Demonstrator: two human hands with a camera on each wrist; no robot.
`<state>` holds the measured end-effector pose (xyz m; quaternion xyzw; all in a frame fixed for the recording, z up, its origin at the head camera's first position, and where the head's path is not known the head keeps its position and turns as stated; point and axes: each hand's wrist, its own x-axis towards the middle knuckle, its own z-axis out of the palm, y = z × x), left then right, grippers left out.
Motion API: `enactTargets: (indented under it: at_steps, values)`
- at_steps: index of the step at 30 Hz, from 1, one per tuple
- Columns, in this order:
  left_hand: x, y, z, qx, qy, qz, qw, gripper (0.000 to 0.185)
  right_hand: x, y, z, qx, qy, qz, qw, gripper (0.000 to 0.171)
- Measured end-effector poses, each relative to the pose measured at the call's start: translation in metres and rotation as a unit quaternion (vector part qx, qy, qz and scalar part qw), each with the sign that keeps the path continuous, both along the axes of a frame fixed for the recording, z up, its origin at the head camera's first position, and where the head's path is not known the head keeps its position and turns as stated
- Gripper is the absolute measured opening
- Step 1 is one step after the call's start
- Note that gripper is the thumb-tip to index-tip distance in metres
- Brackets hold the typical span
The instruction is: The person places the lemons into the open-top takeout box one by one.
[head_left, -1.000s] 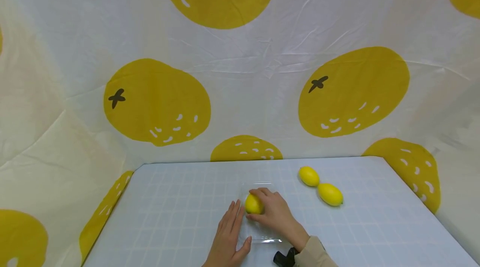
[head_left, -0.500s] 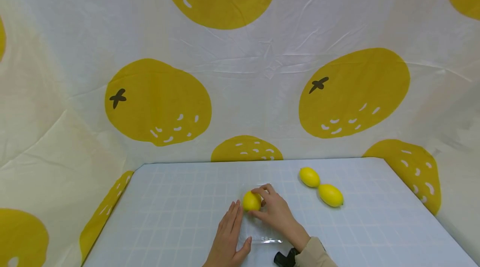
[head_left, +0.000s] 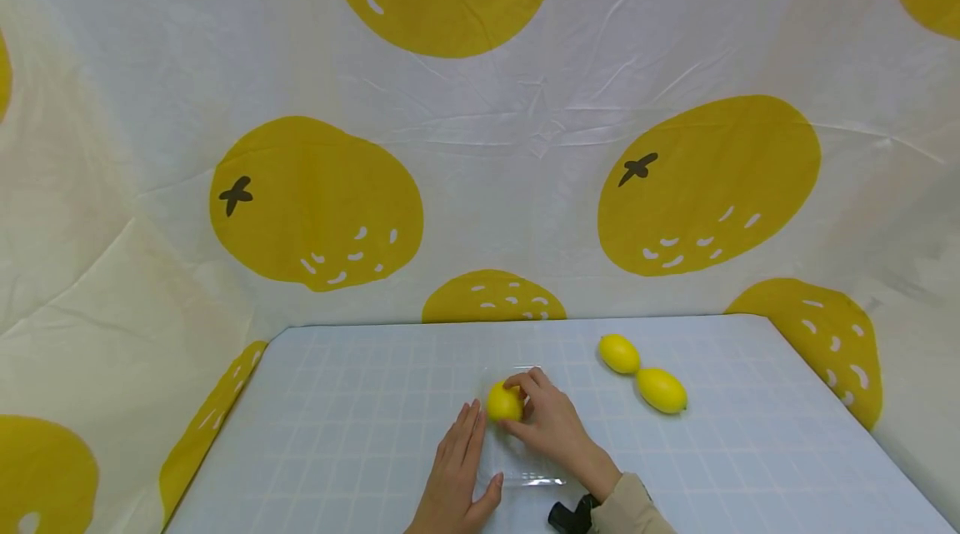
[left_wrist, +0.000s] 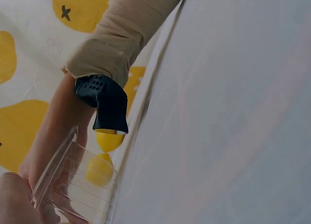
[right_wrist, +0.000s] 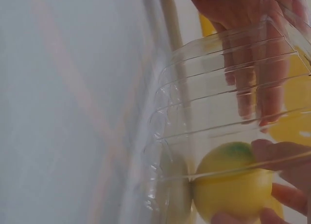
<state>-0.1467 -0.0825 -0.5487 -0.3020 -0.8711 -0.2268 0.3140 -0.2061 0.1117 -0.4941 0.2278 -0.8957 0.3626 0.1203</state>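
A yellow lemon (head_left: 502,403) sits inside a clear plastic box (head_left: 521,461), toward its far left part. My right hand (head_left: 557,427) reaches into the box from the right and holds this lemon between thumb and fingers. In the right wrist view the same lemon (right_wrist: 228,192) shows a greenish patch, seen through the ribbed clear wall. Along the box's left side rests my left hand (head_left: 453,467), its fingers straight and its thumb near the front left corner. The lemon's underside is hidden.
Two more lemons, a farther one (head_left: 618,353) and a nearer one (head_left: 662,390), lie on the pale checked table (head_left: 360,417) to the right of the box. A black device (head_left: 572,515) is worn at the right wrist. A fruit-print cloth (head_left: 510,184) hangs behind the table.
The lemon in the box has shifted slightly left and away from me, and the right fingers have moved a little with it. The left hand has stayed in place.
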Motion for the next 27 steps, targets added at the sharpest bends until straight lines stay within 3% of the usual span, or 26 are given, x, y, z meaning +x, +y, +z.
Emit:
enactTargets:
  at_steps: [14, 27]
  values:
    - [0.0008, 0.0002, 0.0011, 0.001, -0.003, -0.003, 1.0000, 0.077, -0.0034, 0.0009, -0.0055, -0.004, 0.049, 0.017, 0.999, 0.038]
    - [-0.0003, -0.0004, 0.0011, 0.011, 0.016, -0.012, 0.9997, 0.072, -0.0037, 0.0021, -0.0066, -0.056, 0.073, 0.017, 0.996, 0.016]
